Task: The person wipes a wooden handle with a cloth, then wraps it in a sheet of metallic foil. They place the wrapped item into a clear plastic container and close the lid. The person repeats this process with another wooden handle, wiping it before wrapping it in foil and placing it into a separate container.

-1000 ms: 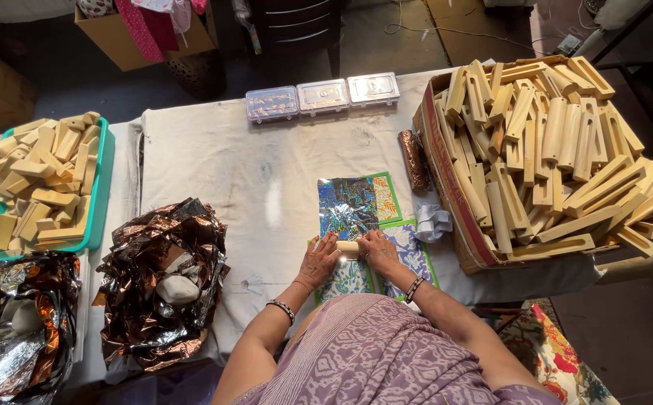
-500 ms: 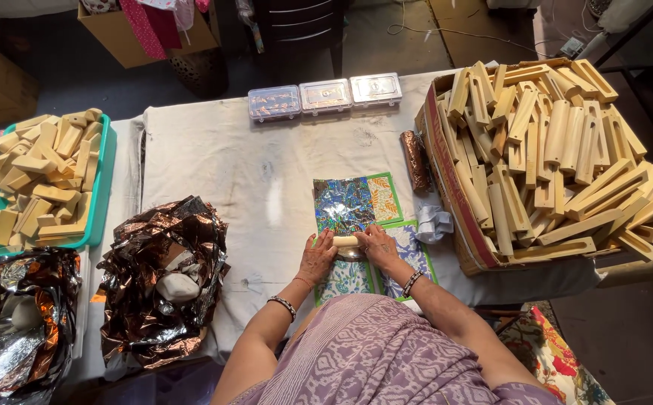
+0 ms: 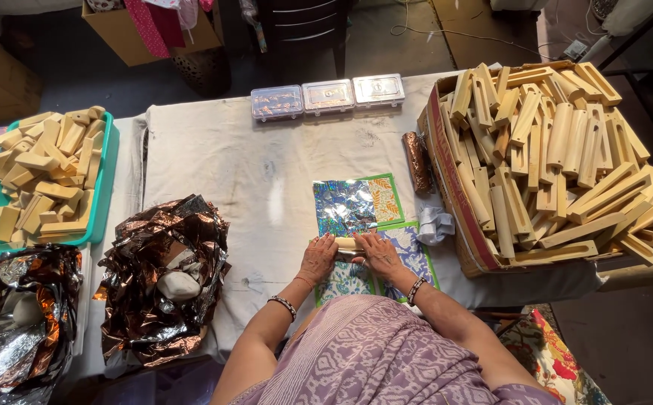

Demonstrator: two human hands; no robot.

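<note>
Pressing down side by side, the left hand (image 3: 319,257) and the right hand (image 3: 378,253) lie flat with fingers spread over a pale wooden block (image 3: 346,243), which rests across the near edge of a shiny patterned wrapping sheet (image 3: 356,204) on the cloth-covered worktop (image 3: 229,157). Neither hand is closed around the block; the palms seem to be rolling or pinning it, though the fingers hide whether the paper has begun to wrap over it. More patterned sheets (image 3: 407,251) lie under the hands, toward 6 o'clock. At 3 o'clock a cardboard box (image 3: 446,161) stands heaped with bare wooden blocks (image 3: 559,150), and a small roll of brown foil (image 3: 417,161) lies just beside its wall. A crumpled bit of clear film (image 3: 435,223) sits near the right hand. At 12 o'clock three clear plastic cases (image 3: 327,95) stand in a row. At 9 o'clock a green tray (image 3: 106,180) holds another pile of bare blocks, and heaps of crumpled copper foil (image 3: 158,277) lie at 8 o'clock. By the look of it this block is only starting to be covered, and no finished wrapped piece can be picked out, so nearly all the stock remains bare.
</note>
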